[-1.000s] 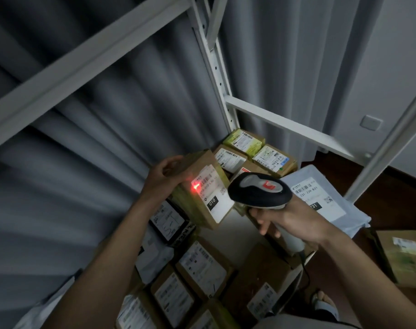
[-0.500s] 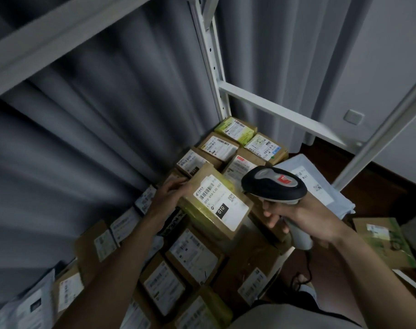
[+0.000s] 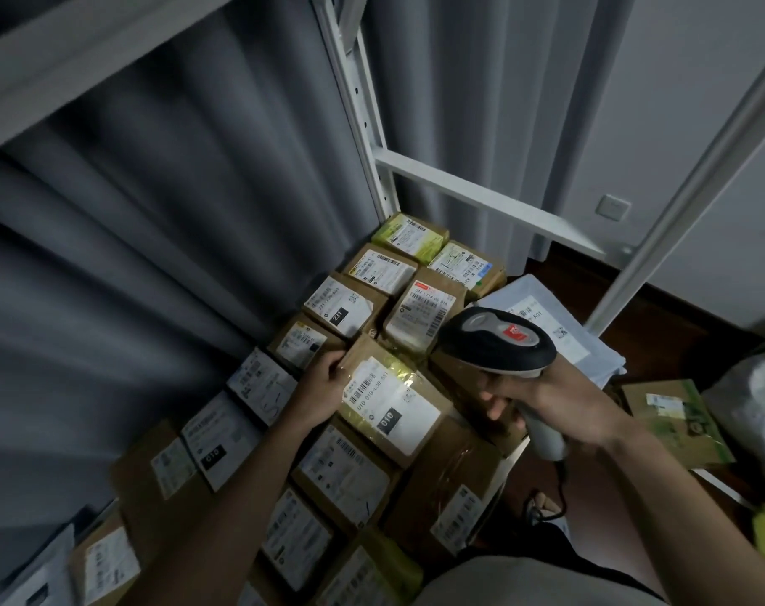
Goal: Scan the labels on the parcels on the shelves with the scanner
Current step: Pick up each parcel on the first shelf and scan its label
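On shelf: left hand [image 3: 323, 389] grips parcel [image 3: 393, 404] edge | right hand [image 3: 542, 400] holds scanner [image 3: 498, 343]

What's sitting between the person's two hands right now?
In the head view, a taped cardboard parcel with a white label lies between them: the left hand grips its far corner, while the right hand holds the scanner beside it.

The parcels [image 3: 363, 474] are brown cardboard with white labels [image 3: 391, 406] printed in black barcodes. One far parcel [image 3: 415, 236] is yellow-green. The scanner [image 3: 498, 345] is black and grey with a red mark. The curtain [image 3: 175, 220] is grey, the shelf frame [image 3: 354, 102] white.
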